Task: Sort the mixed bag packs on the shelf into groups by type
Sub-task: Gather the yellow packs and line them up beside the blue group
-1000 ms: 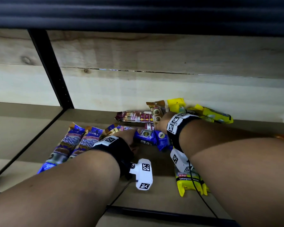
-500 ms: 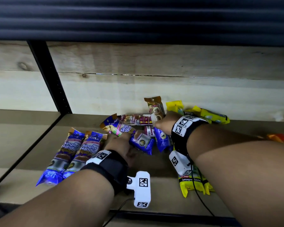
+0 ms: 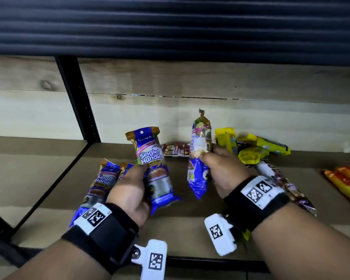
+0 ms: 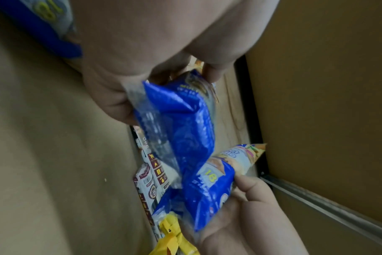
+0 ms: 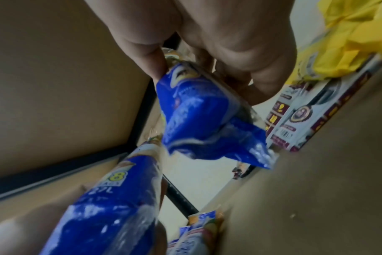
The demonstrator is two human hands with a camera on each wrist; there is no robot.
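My left hand (image 3: 137, 174) grips a blue "Singlet Handle" pack (image 3: 153, 158) round its middle and holds it upright above the shelf. My right hand (image 3: 208, 157) pinches a second blue pack (image 3: 198, 174) of the same kind, also lifted and upright. The left wrist view shows fingers curled round the blue pack (image 4: 179, 112). In the right wrist view the thumb and fingers clamp the other blue pack (image 5: 196, 107). Two more blue packs (image 3: 103, 182) lie side by side on the wooden shelf (image 3: 190, 223), left of my left hand.
A maroon draw-string pack (image 3: 175, 150) lies at the back wall. Yellow packs (image 3: 255, 147) are piled at the back right, with another maroon pack (image 3: 287, 186) in front of them. Orange packs (image 3: 348, 182) lie far right. A black upright post (image 3: 77, 98) stands left.
Both hands have lifted off the pile, each raising a blue pack from the shelf to upright. The camera view has tilted up slightly.
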